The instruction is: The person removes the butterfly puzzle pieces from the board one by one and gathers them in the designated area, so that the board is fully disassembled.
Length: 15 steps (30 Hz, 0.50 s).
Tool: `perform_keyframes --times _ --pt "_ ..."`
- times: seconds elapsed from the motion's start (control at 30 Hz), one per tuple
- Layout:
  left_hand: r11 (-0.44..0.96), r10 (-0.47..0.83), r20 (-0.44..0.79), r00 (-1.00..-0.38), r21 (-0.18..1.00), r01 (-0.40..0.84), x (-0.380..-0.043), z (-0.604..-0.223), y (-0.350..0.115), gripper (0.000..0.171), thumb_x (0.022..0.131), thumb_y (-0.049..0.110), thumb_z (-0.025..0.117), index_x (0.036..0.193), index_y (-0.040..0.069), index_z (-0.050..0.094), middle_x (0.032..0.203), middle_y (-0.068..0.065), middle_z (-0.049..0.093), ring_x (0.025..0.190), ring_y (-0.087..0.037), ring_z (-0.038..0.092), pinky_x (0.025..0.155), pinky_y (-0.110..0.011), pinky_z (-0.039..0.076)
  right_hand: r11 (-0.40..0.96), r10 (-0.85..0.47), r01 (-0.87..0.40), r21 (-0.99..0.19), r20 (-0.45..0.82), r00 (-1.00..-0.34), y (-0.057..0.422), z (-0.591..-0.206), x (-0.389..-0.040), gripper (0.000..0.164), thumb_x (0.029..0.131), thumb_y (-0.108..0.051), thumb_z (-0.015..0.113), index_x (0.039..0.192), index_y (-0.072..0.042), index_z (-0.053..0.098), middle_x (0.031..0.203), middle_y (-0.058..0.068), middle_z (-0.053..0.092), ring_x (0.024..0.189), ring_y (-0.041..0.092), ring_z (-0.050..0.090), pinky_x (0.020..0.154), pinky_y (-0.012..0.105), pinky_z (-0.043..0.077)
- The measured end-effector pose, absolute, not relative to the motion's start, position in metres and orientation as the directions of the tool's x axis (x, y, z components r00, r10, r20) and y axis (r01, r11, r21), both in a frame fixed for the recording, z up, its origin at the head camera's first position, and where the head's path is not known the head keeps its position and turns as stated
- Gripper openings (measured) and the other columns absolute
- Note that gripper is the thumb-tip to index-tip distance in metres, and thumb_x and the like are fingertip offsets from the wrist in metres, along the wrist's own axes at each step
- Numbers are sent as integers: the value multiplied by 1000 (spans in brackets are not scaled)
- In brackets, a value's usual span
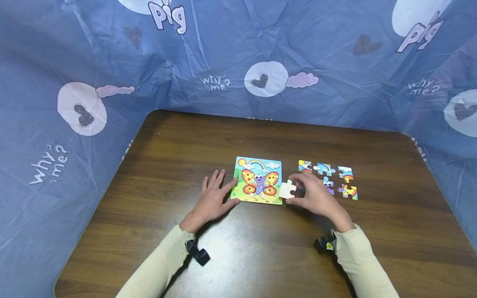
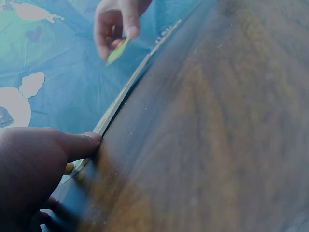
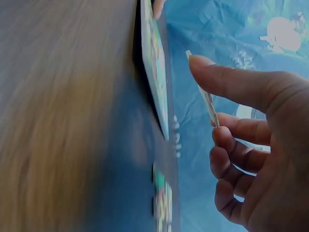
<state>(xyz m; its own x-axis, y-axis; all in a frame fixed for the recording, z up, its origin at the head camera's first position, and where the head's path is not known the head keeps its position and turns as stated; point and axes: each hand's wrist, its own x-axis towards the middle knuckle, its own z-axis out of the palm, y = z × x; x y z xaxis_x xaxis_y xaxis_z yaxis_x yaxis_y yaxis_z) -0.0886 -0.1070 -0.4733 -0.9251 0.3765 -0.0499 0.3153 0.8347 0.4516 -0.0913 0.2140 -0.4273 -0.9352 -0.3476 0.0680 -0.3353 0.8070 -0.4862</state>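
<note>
A square butterfly puzzle board lies flat on the wooden table. My left hand rests at its left edge, thumb and fingers spread, with the thumb against the board's side in the left wrist view. Between thumb and fingers my right hand pinches a jigsaw piece, its plain white side facing the head camera, beside the board's right edge. The right wrist view shows that jigsaw piece edge-on, held up off the table.
Several loose jigsaw pieces lie in rough rows to the right of the board, some partly hidden by the right hand. Blue printed cloth hangs behind the brown table and along its sides. A black strap circles each wrist.
</note>
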Motion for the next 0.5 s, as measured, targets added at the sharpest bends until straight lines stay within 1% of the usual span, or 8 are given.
perform_keyframes --times 0.07,0.27,0.5 --pt "834 375 -53 -925 454 313 -89 -473 -107 68 95 51 61 153 22 43 166 -24 20 156 -43 13 124 -67 7 812 -340 -326 -484 62 -938 222 -428 -88 63 70 -29 91 123 -4 65 97 6 65 92 22 58 82 41 47" --pt "839 372 -51 -927 445 312 -89 -474 -108 68 95 52 60 153 22 43 166 -24 21 156 -42 13 124 -66 8 811 -344 -337 -478 77 -936 240 -432 -82 62 70 -27 91 121 -3 66 95 6 63 87 19 56 76 37 46" --pt "841 369 -49 -928 443 311 -89 -475 -107 67 95 51 60 153 21 43 165 -24 22 156 -43 14 124 -67 8 823 -357 -337 -457 44 -933 256 -439 -76 57 68 -26 91 115 -3 68 90 3 61 83 16 53 74 32 42"
